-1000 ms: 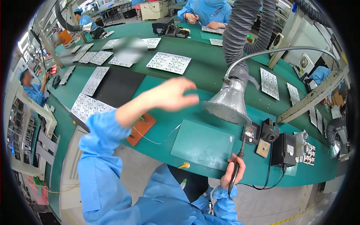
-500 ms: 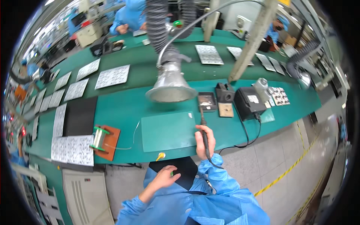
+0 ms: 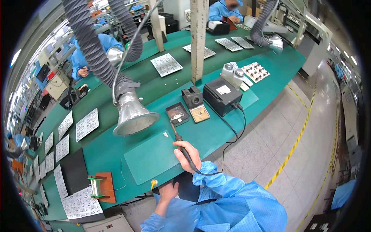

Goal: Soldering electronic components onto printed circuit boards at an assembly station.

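My right hand [image 3: 189,155] is closed around the dark handle of a soldering iron [image 3: 178,137], above the right edge of a translucent green mat [image 3: 148,160]. The iron's tip points away from me, at the near side of a small black tray [image 3: 171,110] with pale scraps in it. Its cable loops back over my right sleeve. Low in my lap, just below the table's front edge, is my left hand [image 3: 168,192]. Its fingers are mostly hidden, so whether it holds anything does not show. A yellow connector [image 3: 154,183] sits at the table edge near it.
A metal fume hood [image 3: 135,116] hangs over the mat's far side. Right of the tray stand an iron holder [image 3: 192,96] with a sponge and a black soldering station [image 3: 216,91]. A solder spool [image 3: 95,187] and several component-covered boards [image 3: 82,203] lie left. Other people work beyond.
My view has swung to the right, shifting the bench leftward. My left hand has moved in toward the table edge, its fingers now hidden. My right hand still grips the soldering iron.
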A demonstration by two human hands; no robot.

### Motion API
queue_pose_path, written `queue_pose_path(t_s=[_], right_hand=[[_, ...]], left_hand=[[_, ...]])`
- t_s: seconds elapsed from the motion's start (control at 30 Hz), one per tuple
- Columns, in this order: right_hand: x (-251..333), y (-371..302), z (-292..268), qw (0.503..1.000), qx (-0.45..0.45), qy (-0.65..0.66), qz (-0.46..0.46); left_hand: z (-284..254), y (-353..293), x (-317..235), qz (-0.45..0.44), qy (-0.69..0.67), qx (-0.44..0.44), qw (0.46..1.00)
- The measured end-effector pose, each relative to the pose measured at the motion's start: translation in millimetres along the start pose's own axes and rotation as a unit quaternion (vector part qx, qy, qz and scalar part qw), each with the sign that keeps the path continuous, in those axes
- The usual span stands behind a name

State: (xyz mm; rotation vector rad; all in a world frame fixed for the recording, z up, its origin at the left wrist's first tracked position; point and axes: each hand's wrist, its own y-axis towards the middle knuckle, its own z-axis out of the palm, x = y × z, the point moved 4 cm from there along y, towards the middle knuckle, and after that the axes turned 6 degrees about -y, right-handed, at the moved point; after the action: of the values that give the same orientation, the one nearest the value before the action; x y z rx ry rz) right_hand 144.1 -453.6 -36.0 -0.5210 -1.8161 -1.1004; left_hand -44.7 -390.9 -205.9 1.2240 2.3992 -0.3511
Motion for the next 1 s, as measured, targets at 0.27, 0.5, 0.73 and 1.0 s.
queue_pose_path(t_s=[0.27, 0.5, 0.73, 1.0], right_hand=[[1, 3, -2, 0.999, 0.012, 0.013, -0.028], [-2, 4, 1, 0.998, 0.039, 0.039, -0.003], [-9, 1, 5, 0.995, 0.037, 0.092, 0.030], [3, 73, -35, 0.997, 0.060, -0.041, -0.031]], left_hand=[[12, -2, 32, -0.053, -0.007, 0.030, 0.998], [17, 24, 18, 0.020, -0.097, 0.028, 0.995], [32, 26, 14, -0.001, -0.128, 0.105, 0.986], [18, 26, 31, -0.060, -0.159, 0.134, 0.976]])
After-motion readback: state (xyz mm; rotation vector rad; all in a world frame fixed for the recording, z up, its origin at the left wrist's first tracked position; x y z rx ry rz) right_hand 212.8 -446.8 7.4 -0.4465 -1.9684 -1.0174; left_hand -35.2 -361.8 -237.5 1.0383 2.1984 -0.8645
